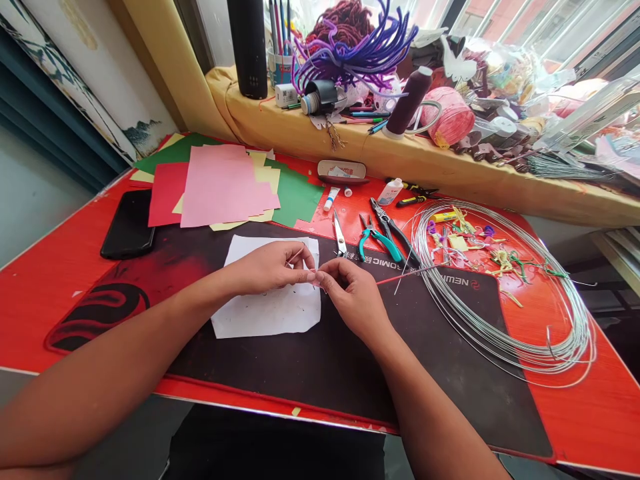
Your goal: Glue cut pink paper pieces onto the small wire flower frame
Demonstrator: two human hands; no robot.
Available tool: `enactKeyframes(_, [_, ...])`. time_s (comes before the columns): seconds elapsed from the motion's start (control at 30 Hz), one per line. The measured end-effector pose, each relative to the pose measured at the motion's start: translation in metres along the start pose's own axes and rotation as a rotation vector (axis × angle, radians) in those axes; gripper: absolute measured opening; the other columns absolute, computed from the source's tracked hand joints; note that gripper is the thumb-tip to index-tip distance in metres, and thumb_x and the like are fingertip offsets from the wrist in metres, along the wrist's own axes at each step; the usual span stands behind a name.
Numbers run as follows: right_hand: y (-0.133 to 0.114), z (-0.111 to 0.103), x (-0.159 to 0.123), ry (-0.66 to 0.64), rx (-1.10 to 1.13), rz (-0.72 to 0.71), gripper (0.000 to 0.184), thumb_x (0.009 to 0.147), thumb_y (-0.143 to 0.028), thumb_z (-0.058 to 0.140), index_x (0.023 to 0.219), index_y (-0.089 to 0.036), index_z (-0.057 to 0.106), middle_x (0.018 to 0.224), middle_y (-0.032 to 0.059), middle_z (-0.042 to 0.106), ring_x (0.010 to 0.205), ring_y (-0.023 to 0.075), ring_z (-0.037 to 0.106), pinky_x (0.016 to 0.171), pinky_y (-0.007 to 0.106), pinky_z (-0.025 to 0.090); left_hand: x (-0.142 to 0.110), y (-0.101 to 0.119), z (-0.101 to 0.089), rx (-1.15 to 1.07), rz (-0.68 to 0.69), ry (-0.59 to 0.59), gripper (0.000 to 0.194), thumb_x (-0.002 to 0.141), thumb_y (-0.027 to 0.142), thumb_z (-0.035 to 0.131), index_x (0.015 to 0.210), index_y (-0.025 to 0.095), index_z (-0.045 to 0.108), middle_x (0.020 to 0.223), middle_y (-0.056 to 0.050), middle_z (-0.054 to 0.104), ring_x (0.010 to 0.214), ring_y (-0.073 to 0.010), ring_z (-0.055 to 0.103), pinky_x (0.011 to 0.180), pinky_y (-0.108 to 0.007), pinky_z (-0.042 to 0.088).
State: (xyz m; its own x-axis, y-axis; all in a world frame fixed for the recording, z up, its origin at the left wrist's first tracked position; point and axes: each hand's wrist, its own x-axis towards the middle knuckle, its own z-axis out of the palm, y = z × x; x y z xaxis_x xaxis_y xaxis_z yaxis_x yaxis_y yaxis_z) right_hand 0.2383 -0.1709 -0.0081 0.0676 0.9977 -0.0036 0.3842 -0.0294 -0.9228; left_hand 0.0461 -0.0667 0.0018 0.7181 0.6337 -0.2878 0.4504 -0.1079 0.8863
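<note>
Head view: left hand (265, 268) and right hand (350, 297) meet at mid-frame, fingertips (321, 275) pinched almost shut on a thin sliver (299, 254), too small to tell what it is. Both hands are over a white paper sheet (267, 315) lying on a black desk mat (320, 360). Just upper right of the hands are scissors (340, 235) and teal pliers (380, 241). A wire coil (500, 307) lies at right of frame. Coloured paper sheets (220, 187) are upper left, a phone (127, 223) at left, all on a red table (65, 313).
</note>
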Motion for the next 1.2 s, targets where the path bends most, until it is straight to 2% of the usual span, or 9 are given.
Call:
enactKeyframes(0.17, [0.000,-0.001,0.001,0.075,0.011,-0.038,0.012,0.097,-0.030,0.067,0.091,-0.023,0.073,0.085,0.0033,0.078,0.076,0.0207,0.069,0.070,0.032,0.052,0.001,0.000,0.001,0.033,-0.008,0.073,0.035,0.086,0.056,0.077,0.096,0.022,0.071,0.068,0.004,0.056,0.059,-0.0143,0.050,0.055,-0.027,0.035])
enactKeyframes(0.37, [0.002,0.000,-0.001,0.135,-0.121,-0.098,0.013,0.099,-0.031,0.067,0.090,-0.023,0.073,0.086,0.0034,0.076,0.075,0.0204,0.066,0.069,0.032,0.049,0.002,0.000,0.002,0.058,-0.018,0.164,0.038,0.084,0.057,0.076,0.095,0.021,0.071,0.072,0.003,0.060,0.061,-0.0153,0.052,0.058,-0.028,0.037])
enactKeyframes(0.63, [0.007,0.005,-0.003,0.131,-0.259,-0.143,0.010,0.101,-0.030,0.070,0.094,-0.024,0.074,0.087,0.0032,0.076,0.076,0.0211,0.067,0.069,0.032,0.047,0.002,-0.006,0.006,0.091,0.052,0.169,0.040,0.088,0.060,0.074,0.099,0.021,0.072,0.079,0.000,0.066,0.072,-0.0183,0.057,0.063,-0.029,0.038])
enactKeyframes(1.0, [0.008,0.005,-0.002,0.131,-0.277,-0.129,0.009,0.101,-0.031,0.070,0.095,-0.025,0.074,0.085,0.0029,0.075,0.074,0.0214,0.066,0.068,0.032,0.047,0.000,-0.004,0.008,0.130,0.066,0.179,0.035,0.089,0.055,0.071,0.101,0.022,0.071,0.082,-0.001,0.068,0.075,-0.0199,0.060,0.067,-0.030,0.041])
enactKeyframes(1.2, [0.009,0.005,-0.002,0.130,-0.282,-0.125,0.009,0.101,-0.030,0.071,0.095,-0.024,0.074,0.083,0.0019,0.073,0.073,0.0202,0.064,0.067,0.031,0.045,-0.002,-0.001,0.011,0.134,0.056,0.183,0.039,0.089,0.059,0.070,0.101,0.023,0.070,0.085,-0.001,0.069,0.077,-0.0209,0.061,0.069,-0.032,0.043])
